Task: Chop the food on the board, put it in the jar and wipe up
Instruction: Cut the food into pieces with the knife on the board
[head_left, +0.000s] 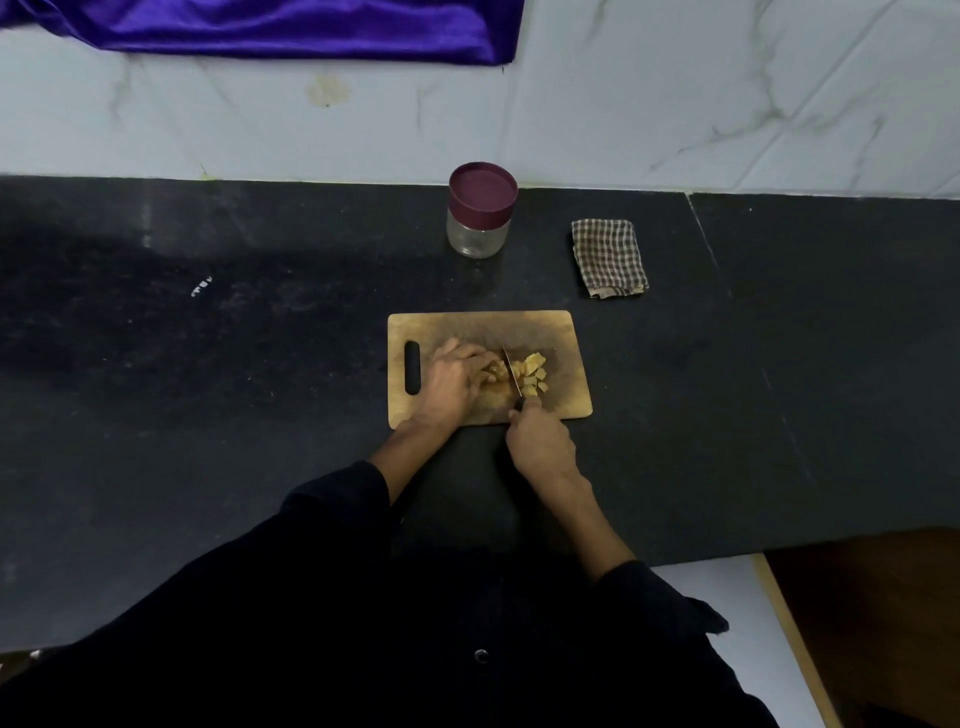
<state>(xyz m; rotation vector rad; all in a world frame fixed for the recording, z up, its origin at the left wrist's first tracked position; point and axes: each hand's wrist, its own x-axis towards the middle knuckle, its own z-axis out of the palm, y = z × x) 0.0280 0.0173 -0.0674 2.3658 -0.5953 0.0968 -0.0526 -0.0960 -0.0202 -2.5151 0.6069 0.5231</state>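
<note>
View from above of a black counter w/ a wood board near its front edge. Left hand lies on the board, fingers curled over uncut yellow food. Right hand is wrapped round a knife handle, blade down in the food; cut cubes sit just right of the blade. Behind the board: a jar, lid on, & a checked cloth to its right.

Dark buttoned garment, sleeves pushed up.
</note>
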